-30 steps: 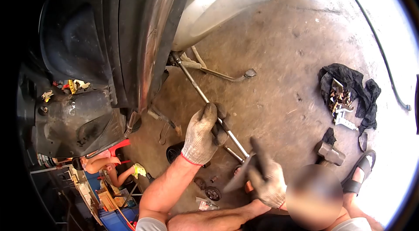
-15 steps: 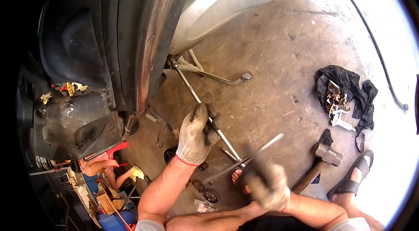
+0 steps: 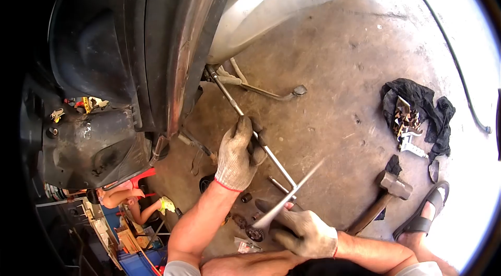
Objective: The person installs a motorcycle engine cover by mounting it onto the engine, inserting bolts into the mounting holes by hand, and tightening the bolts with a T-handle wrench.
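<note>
A long metal T-handle wrench (image 3: 275,160) slants from under the scooter (image 3: 180,57) down toward me. My left hand (image 3: 239,153), in a grimy knitted glove, is wrapped round its shaft about midway. The wrench's crossbar (image 3: 304,181) lies across the lower end, its near part smeared by motion. Beside that near part is my right hand (image 3: 305,231), also gloved, its fingers apart and pointing left, not closed round the bar. Where the shaft's far tip meets the scooter is hidden.
A sledgehammer (image 3: 395,186) lies on the floor at right, below a black cloth (image 3: 441,124) with small metal parts. A kickstand (image 3: 274,93) sticks out under the scooter. Round parts (image 3: 254,233) lie near my leg. Another person's leg (image 3: 148,213) shows at lower left, and a black hose (image 3: 438,31) at right.
The crossbar has turned about the shaft. My right hand, blurred before, has moved slightly down and left, its fingers now spread. My left hand keeps its hold on the shaft.
</note>
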